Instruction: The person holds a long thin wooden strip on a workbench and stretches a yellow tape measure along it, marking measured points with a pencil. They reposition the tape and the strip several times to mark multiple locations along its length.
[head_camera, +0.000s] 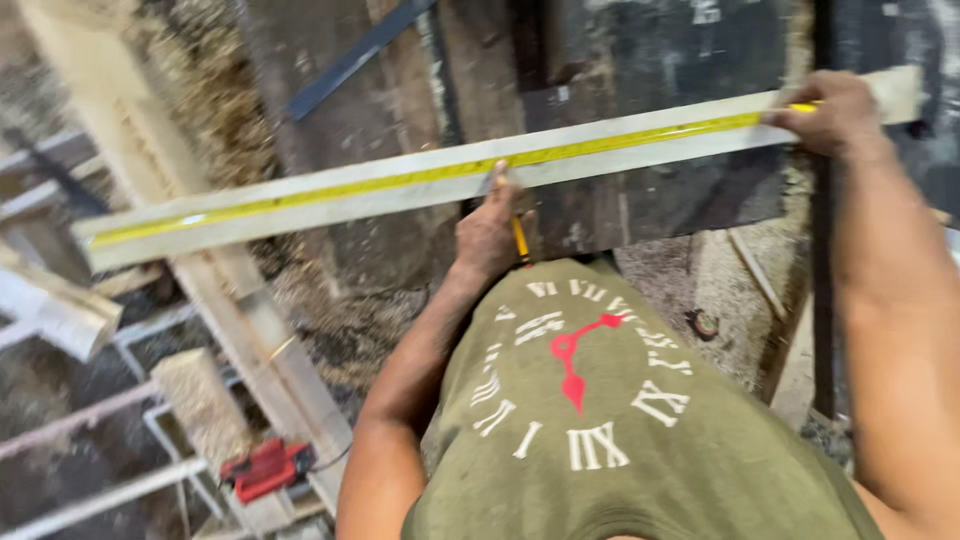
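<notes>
item: long pale wooden plank (300, 205), narrow, flat, lay slanting across the dark stained bench (640, 60), its left end low and jutting past the bench edge, its right end high under your right hand.

item: yellow tape measure blade (400, 180), lay stretched flat along the plank's upper face, running from near the left end up to your right hand.

item: your left hand (490, 230), fingers closed round a short yellow pencil (520, 238); the hand touched the plank's near edge about midway, with the pencil's upper end hidden behind the fingers at the tape.

item: your right hand (835, 110), pressed down flat on the plank's right end, fingers curled over the tape and pinning it against the wood; whether it held the tape's case could not be told.

item: your olive green shirt (600, 420), printed with a white clock face and red hands, filled the lower middle of the view.

item: red power tool (265, 468), lay low at the left among pale metal frame bars (110, 495), well apart from both hands.

item: sawdust (200, 80), heaped along the bench's left side beside a pale wooden beam (120, 130).
</notes>
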